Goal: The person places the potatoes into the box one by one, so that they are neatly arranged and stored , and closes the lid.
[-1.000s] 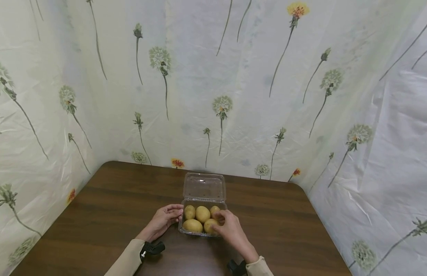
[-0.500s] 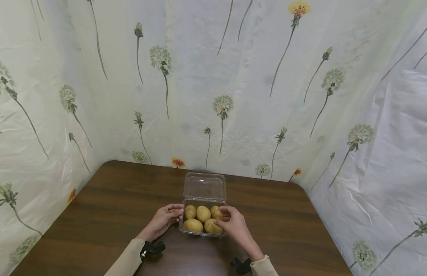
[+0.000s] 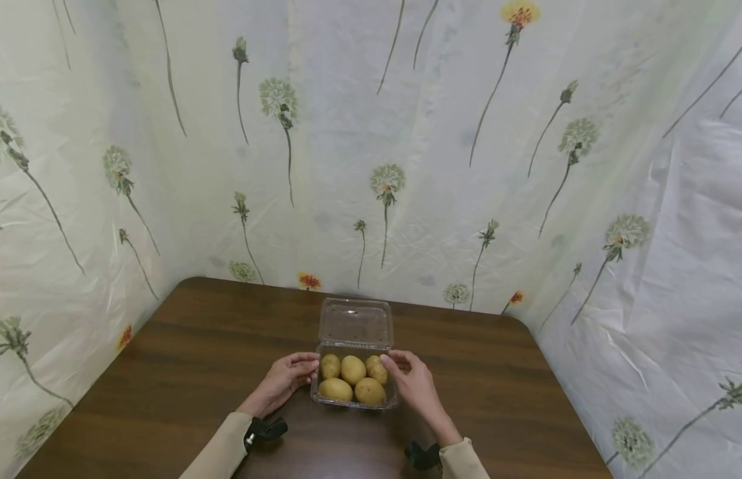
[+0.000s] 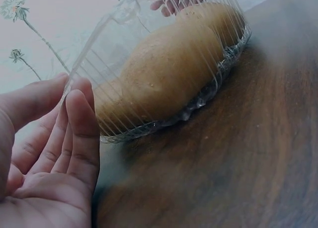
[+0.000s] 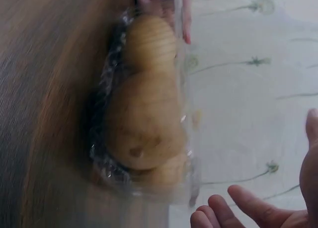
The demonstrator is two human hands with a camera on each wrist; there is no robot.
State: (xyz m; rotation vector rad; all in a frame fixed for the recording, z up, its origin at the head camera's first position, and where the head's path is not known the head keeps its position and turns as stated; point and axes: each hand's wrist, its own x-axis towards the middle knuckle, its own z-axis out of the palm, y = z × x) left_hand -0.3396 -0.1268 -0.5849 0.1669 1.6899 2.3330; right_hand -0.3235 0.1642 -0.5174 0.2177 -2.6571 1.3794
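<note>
In the head view, a clear plastic clamshell container (image 3: 354, 406) sits on the table with its lid (image 3: 355, 322) tipped back. Several yellow-brown potatoes (image 3: 353, 370) fill its base in two rows. My left hand (image 3: 279, 382) pinches the container's left rim between thumb and fingers; the left wrist view shows the thin plastic edge (image 4: 79, 64) between them. My right hand (image 3: 415, 386) is at the right side, thumb and fingers spread around the rim corner. In the right wrist view, its fingers (image 5: 253, 205) stand apart from the plastic, with nothing between them and the thumb.
The dark wooden table (image 3: 227, 339) extends to both sides of the container. Behind it and at both sides hangs a pale sheet with dandelion print (image 3: 335, 166). Each wrist carries a black strapped device (image 3: 267, 430).
My right hand has left the potatoes and moved right and back to the container's right rim. The two right-hand potatoes now show fully. My left hand stays at the left rim.
</note>
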